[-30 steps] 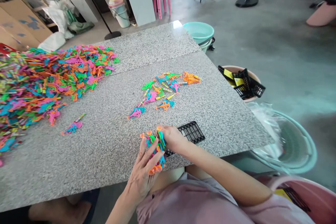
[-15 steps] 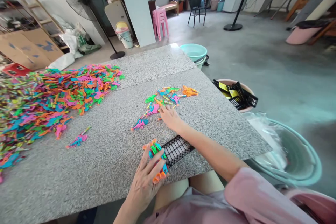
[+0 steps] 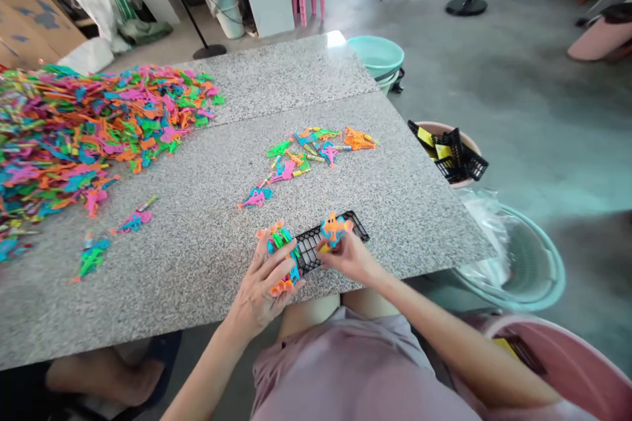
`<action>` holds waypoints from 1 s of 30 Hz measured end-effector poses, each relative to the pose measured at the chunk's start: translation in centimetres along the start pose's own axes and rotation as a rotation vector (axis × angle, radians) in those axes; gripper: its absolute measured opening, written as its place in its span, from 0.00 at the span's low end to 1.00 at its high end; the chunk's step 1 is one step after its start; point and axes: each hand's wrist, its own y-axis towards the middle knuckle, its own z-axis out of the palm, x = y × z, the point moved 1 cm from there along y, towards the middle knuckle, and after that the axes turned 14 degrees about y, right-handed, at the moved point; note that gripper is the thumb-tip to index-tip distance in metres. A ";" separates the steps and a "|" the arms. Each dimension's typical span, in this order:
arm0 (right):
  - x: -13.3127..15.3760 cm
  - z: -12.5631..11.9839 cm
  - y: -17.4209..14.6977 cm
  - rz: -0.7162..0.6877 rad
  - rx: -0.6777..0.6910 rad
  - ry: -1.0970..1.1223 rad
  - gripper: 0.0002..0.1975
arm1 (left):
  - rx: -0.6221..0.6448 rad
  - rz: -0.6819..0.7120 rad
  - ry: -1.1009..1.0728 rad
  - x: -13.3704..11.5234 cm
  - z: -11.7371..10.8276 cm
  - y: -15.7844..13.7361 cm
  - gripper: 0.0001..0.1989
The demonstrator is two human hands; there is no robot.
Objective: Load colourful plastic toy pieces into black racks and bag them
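Observation:
A narrow black plastic basket [image 3: 307,250] with a mesh pattern lies on the speckled stone table in front of me. My left hand [image 3: 261,279] is curled over a row of small colourful plastic toys [image 3: 282,238], mostly green, blue and orange, at the basket's left end. Over its right part, my right hand [image 3: 353,256] pinches an orange and blue plastic toy [image 3: 336,229], with a bit of yellow near the fingertips. Beyond the basket is a small loose group of similar toys [image 3: 296,161] in pink, green, blue and orange.
A large heap of toys [image 3: 113,118] covers the table's far left, with a few stray toys [image 3: 133,220] nearer. Off the right edge stand a tub of black baskets [image 3: 449,151], a green tub [image 3: 553,276] and a pink tub [image 3: 567,355]. Someone's foot [image 3: 133,378] shows below left.
My right hand has come back from the loose group to the basket, now carrying an orange and blue toy. My left hand keeps its hold. The view has tilted downward.

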 end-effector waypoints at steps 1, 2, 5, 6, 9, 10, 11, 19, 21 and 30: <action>-0.4 1.3 -1.2 0.015 0.031 0.056 0.04 | -0.002 -0.003 0.004 -0.1 0.0 0.0 0.10; -0.6 2.3 -2.1 0.020 0.045 0.065 0.03 | -0.006 -0.006 0.009 -0.1 0.0 0.0 0.10; -0.6 4.0 -2.5 -0.017 0.041 -0.122 0.04 | -0.003 -0.016 0.020 -0.2 0.1 0.0 0.11; -0.3 4.1 -2.3 -0.032 0.047 -0.211 0.05 | 0.001 -0.018 0.019 -0.2 0.1 0.0 0.11; 0.8 4.2 -1.5 -0.060 0.140 -0.426 0.08 | -0.004 -0.044 -0.002 -0.4 0.2 -0.1 0.15; 1.2 4.2 -1.4 -0.068 0.174 -0.471 0.09 | -0.016 -0.059 -0.012 -0.5 0.3 -0.1 0.18; 1.5 4.4 -1.3 -0.077 0.197 -0.505 0.10 | -0.028 -0.076 -0.018 -0.6 0.5 -0.1 0.21; 2.0 4.3 -0.5 -0.100 0.279 -0.631 0.08 | -0.078 -0.117 0.021 -0.8 2.0 -0.4 0.20; 2.8 2.7 1.3 -0.078 0.456 -0.618 0.05 | -0.085 -0.097 0.023 -0.7 1.9 -0.4 0.19; 8.7 6.7 17.8 -0.557 0.306 -1.127 0.12 | -0.057 -0.062 0.126 -0.6 2.1 -0.9 0.20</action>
